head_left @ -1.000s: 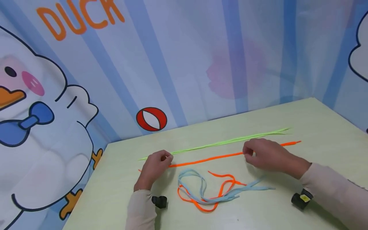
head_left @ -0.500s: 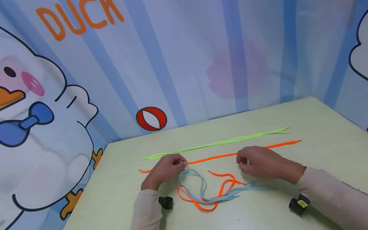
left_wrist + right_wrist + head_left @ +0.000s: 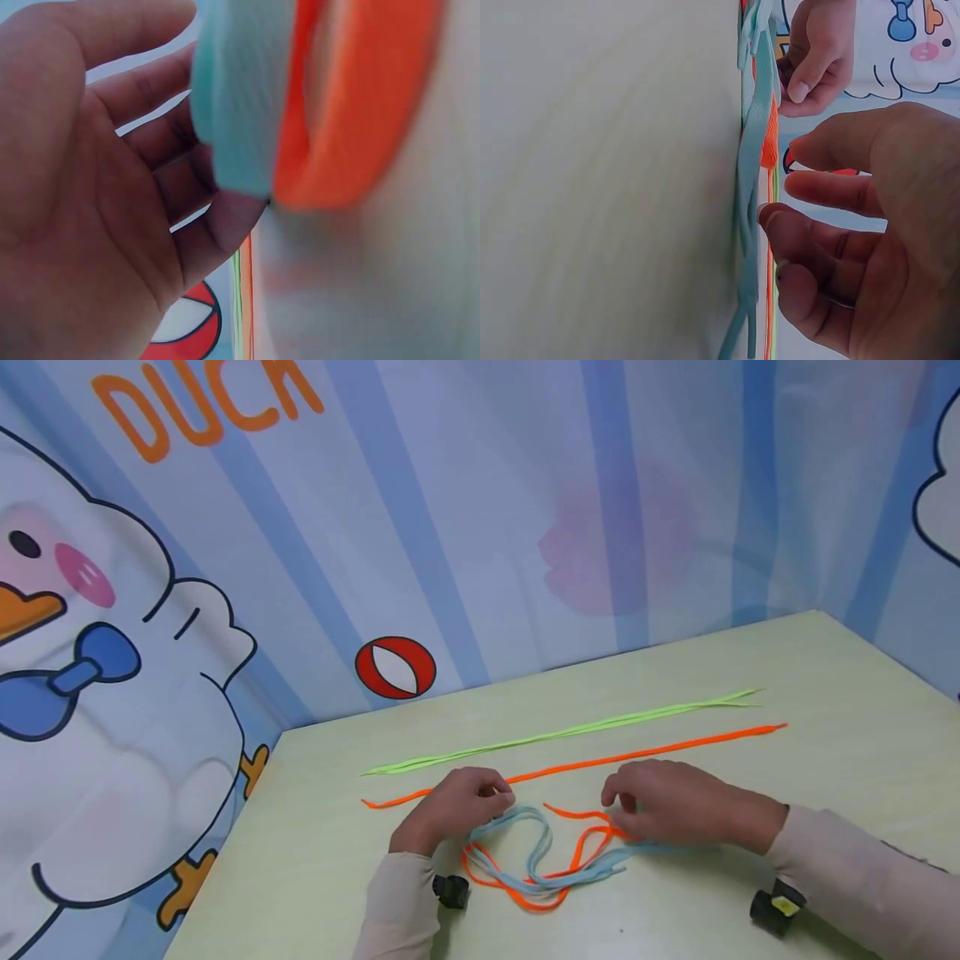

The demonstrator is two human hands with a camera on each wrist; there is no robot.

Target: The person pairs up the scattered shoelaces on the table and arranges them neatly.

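Two hands, both now at the tangled laces

The pale blue, flat fabric laces [image 3: 600,862] lie in loose loops at the near middle of the table, tangled with a crumpled bright orange fabric lace [image 3: 534,907]. Over the last second you have come off the straight orange fabric lace [image 3: 570,767] just beyond and moved nearer, and the pale blue loop by your left hand [image 3: 457,806] has shifted slightly. That suggests the straight one is laid out and the pile is your present work.

Your left fingers are loosely bent at the pile's left side, thumb apart; no hold shows, though lace hides some fingertips. Your right hand [image 3: 678,802] is over the pile's right end, thumb and fingers parted with nothing between them; you may be touching lace, but I cannot tell.

Farther off, thin lime-green laces [image 3: 555,737] run almost parallel to the straight orange one. Everything rests on a smooth, pale table [image 3: 300,877]. Behind it hangs a blue-striped backdrop [image 3: 487,527], with a white cartoon duck [image 3: 112,777] at left.
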